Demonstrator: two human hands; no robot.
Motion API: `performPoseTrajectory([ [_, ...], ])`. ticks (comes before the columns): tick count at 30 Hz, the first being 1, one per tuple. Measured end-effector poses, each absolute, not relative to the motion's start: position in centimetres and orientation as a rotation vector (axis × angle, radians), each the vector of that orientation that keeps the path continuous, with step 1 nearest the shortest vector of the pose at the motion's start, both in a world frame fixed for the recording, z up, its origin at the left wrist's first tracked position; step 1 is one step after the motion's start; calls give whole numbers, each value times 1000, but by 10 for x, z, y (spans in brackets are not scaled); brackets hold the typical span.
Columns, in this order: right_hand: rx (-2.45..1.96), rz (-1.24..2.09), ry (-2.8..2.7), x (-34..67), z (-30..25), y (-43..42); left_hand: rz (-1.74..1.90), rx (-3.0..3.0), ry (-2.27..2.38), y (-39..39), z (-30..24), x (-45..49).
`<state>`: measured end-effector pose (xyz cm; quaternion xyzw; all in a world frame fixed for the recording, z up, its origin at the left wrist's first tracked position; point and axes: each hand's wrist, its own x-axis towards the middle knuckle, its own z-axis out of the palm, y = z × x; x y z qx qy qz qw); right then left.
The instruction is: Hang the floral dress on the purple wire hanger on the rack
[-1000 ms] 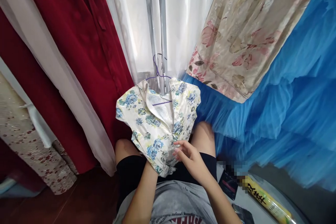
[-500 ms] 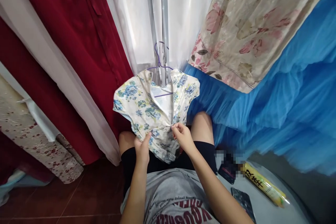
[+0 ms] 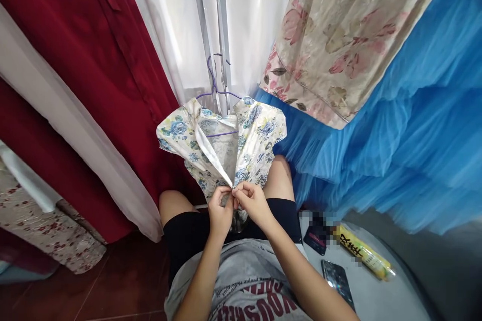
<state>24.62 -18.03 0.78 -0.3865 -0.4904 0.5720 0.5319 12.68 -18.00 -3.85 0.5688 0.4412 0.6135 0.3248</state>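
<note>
A small white blouse with blue flowers [image 3: 256, 135] hangs on a purple wire hanger [image 3: 215, 91] hooked to a metal rail upright, just beyond my knees. My left hand [image 3: 220, 210] and my right hand [image 3: 251, 201] meet at the blouse's front opening, low down. Both pinch the two fabric edges together, fingers closed. The blouse's lower hem is hidden behind my hands.
A dark red garment [image 3: 94, 60] and sheer white cloth [image 3: 173, 25] hang on the left, a pink floral dress [image 3: 339, 35] and blue tulle [image 3: 406, 140] on the right. A phone [image 3: 338, 281] and a yellow packet [image 3: 361, 253] lie on the grey surface at my right.
Both hands have come together at the blouse's front edges; a second ago the left hand was under the fabric and the right hand was open. The blouse front now opens wider at the collar.
</note>
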Motion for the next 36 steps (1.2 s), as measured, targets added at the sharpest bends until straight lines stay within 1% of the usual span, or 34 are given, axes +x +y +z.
performPoseTrajectory([
  [3,-911,1550,-1062,261,13,-167,1526,1654,1195,-184,-36,121],
  [5,-884,1597,-999,268,25,-153,1476,1755,1245,-186,-33,119],
  [8,-809,1488,-1001,268,56,-126,1401,1855,1323,-187,-28,117],
  [11,-759,1364,-1029,260,100,-94,1323,1907,1375,-187,-25,114],
  [16,-734,1284,-1014,246,165,-58,1253,1901,1411,-183,-32,103],
  [19,-703,1244,-1029,241,181,-58,1206,1891,1415,-179,-44,96],
  [22,-700,1222,-1114,238,178,-67,1215,1892,1384,-170,-39,94],
  [25,-711,1183,-1165,239,168,-78,1399,1891,1263,-154,1,98],
  [29,-701,1086,-1261,245,164,-90,1866,1868,1040,-121,93,103],
  [30,-697,1055,-1289,247,165,-92,1893,1930,990,-112,114,103],
  [32,-696,1002,-1340,251,168,-95,1826,2108,936,-95,146,102],
  [34,-693,961,-1381,255,169,-93,1772,2272,958,-85,163,102],
  [36,-678,924,-1396,256,168,-88,1793,2359,1006,-81,169,104],
])
